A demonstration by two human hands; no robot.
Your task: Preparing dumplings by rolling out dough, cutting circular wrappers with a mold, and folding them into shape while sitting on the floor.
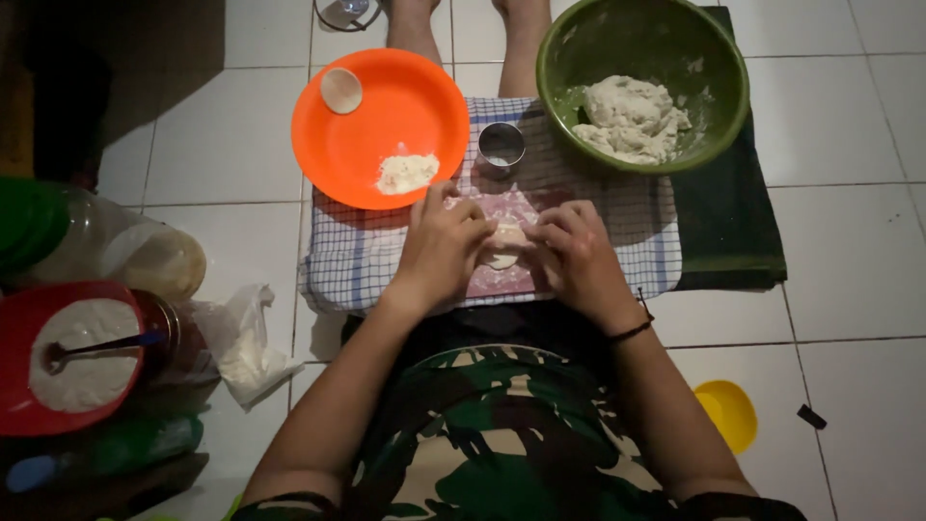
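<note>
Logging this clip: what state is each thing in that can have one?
Left hand: fingers pinching the dough piece.
Right hand: fingers pinching it too.
Green bowl: holds a dough lump.
Orange plate: holds a flour heap and one disc.
Metal cup: upright, open.
Red bowl: full of flour, spoon in.

Both forearms reach forward, left hand and right hand close together (fingers curled inward, knuckles up).

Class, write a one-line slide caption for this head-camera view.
Both hands press a small dough piece on a checked cloth, beside an orange plate and green bowl.
</note>
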